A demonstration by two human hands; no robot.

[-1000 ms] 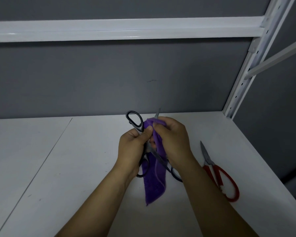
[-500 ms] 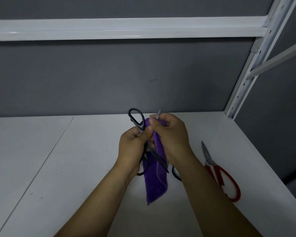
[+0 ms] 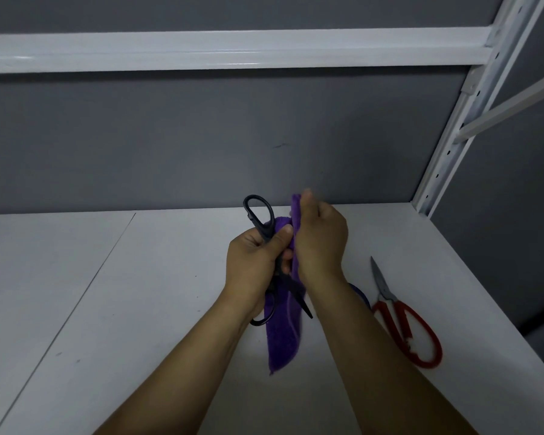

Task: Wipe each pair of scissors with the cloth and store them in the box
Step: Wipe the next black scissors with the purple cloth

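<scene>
shelf board [image 3: 107, 309] white, matte, thin seam running back on its left part. left hand [image 3: 253, 265] above it, fingers curled round black scissors [image 3: 258, 215] near the pivot; one oval loop up, dark pointed blade slanting down. purple terry cloth [image 3: 281, 340] hangs between the hands. right hand [image 3: 322, 243] pinches its upper fold. red-handled scissors [image 3: 402, 321] lie flat at right, steel tip pointing back.
</scene>
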